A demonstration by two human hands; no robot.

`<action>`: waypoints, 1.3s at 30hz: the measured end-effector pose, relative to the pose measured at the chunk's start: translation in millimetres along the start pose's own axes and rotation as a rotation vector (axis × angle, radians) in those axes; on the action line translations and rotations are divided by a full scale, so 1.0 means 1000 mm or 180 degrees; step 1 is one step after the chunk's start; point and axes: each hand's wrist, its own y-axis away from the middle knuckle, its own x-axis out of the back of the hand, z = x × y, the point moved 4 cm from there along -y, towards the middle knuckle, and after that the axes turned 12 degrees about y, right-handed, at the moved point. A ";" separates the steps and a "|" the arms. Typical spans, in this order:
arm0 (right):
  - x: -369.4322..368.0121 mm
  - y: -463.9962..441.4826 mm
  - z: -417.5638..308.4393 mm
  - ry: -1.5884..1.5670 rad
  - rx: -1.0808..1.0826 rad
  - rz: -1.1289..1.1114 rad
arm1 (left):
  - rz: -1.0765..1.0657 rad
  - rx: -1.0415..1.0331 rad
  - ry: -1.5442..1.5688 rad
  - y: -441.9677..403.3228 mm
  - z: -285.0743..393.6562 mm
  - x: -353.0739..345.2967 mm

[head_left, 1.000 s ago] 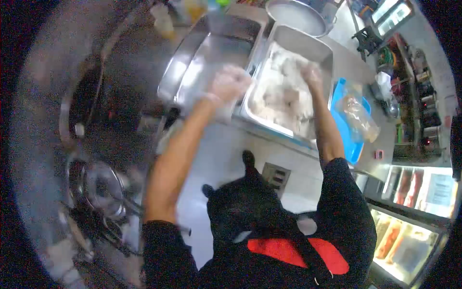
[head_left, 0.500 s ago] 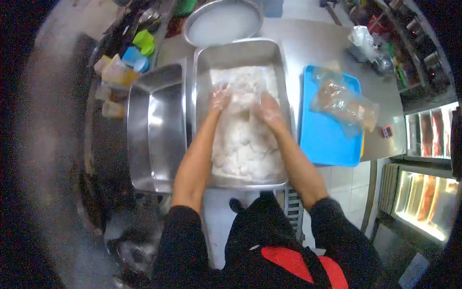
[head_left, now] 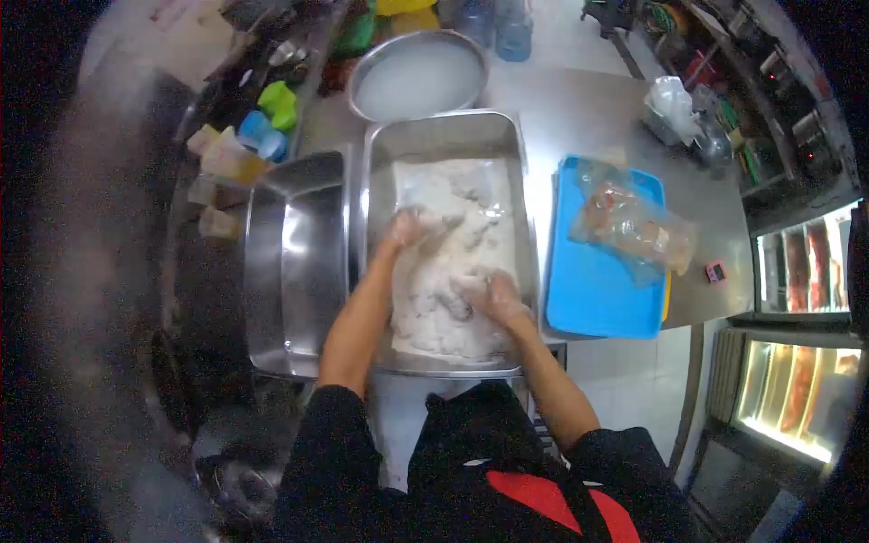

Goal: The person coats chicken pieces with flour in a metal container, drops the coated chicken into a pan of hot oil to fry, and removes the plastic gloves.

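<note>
Far left: small plastic containers (head_left: 231,161) beside the worktop.
Left pan: deep steel pan (head_left: 312,326), directly beside the powder pan; a hard sideways push could knock the two rims together.
Round bowl: the steel bowl (head_left: 351,83) holds cloudy liquid just behind the powder pan. Risk: a bump from the pan could slop liquid over its rim and clump the powder.
Left hand: the person's left hand (head_left: 409,228) is low in the pan near its left wall, fingers blurred at the powder; cannot tell whether it grips a piece.
Powder pan: the steel pan (head_left: 444,369) contains white powder (head_left: 453,185) and coated pieces (head_left: 457,303), some partly buried. Risks: a fast toss could throw powder over the wall; pressed-together pieces could stick and coat unevenly.
Right hand: the right hand (head_left: 493,294) is nearer the front, well apart from the left, touching or just beside a lumpy piece; grip cannot be told. A loose pinch could let a piece slip.
Blue tray: the tray (head_left: 602,308) is right of the pan, with a clear bag (head_left: 634,226) across it, overhanging the right edge. A snagged sleeve could drag the bag off.
Far right: pink timer (head_left: 716,271) on the steel worktop (head_left: 579,118), near stray powder's possible reach.
</note>
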 end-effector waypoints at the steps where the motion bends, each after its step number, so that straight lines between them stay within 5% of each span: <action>1: -0.007 -0.002 0.003 0.0048 0.0066 -0.0050 | 0.0002 -0.1444 -0.1563 0.000 -0.034 -0.008; 3: -0.027 -0.012 0.021 0.0167 0.0202 -0.0147 | 0.0061 -0.1880 -0.1995 0.021 -0.053 -0.006; 5: -0.031 -0.018 0.030 0.0346 0.0210 -0.0057 | 0.0269 -0.0002 0.0349 0.062 0.005 0.015; 8: -0.047 -0.027 0.075 0.0242 0.0101 0.0464 | 0.0271 0.0556 0.0693 0.071 -0.040 0.014; 9: -0.051 -0.028 0.088 0.0425 0.0332 0.0871 | 0.0358 0.0587 0.0988 0.084 -0.027 0.019; 11: -0.017 -0.023 0.064 -0.0404 0.0226 0.0110 | 0.0520 0.0666 0.1592 0.120 0.009 0.031; 12: 0.014 -0.009 0.028 -0.0723 0.0077 -0.0109 | 0.0150 0.0547 0.2812 0.131 -0.001 0.016; 13: 0.001 -0.006 0.021 -0.0118 0.0019 0.0081 | -0.0242 0.0377 0.4016 0.142 -0.019 -0.004; 15: -0.021 -0.003 0.020 0.0464 0.0181 0.0566 | -0.0406 0.0087 0.4930 0.153 -0.069 -0.040; 17: -0.030 0.004 0.016 0.0486 0.0618 0.1124 | 0.0141 -0.0085 0.4399 0.151 -0.113 -0.070; 18: -0.009 0.012 -0.006 0.0616 0.0197 0.0566 | -0.0828 -0.0265 0.5613 0.173 -0.050 -0.059; 19: 0.002 0.015 -0.018 0.0747 -0.0227 0.0015 | -0.0720 -0.0156 0.5571 0.186 -0.021 -0.045; 21: 0.002 0.015 -0.018 0.0799 0.0092 -0.0023 | -0.0525 0.0139 0.5478 0.202 0.006 -0.033; 22: 0.000 0.016 -0.013 0.0822 0.0237 -0.0052 | -0.0140 0.1076 0.5211 0.188 -0.023 -0.054; 24: -0.006 -0.007 0.015 0.0112 0.0560 0.0145 | -0.0351 -0.0215 0.3679 0.168 -0.060 -0.080; 26: 0.034 -0.005 -0.007 -0.0506 0.0607 0.0095 | -0.0355 -0.0291 0.3354 0.164 -0.070 -0.073; 28: 0.066 0.006 -0.032 -0.0684 0.0516 0.0306 | -0.0178 0.0499 0.3838 0.172 -0.068 -0.046; 32: 0.047 0.032 -0.052 0.2439 -0.0066 0.1502 | 0.0443 0.0537 0.2596 0.204 0.045 -0.009; 36: 0.045 0.033 -0.024 0.0738 0.0058 0.0696 | 0.1075 -0.0364 0.2074 0.188 0.069 -0.024; 39: 0.071 0.031 -0.037 -0.1877 0.2315 0.0640 | 0.1175 -0.0604 0.2245 0.181 0.065 0.000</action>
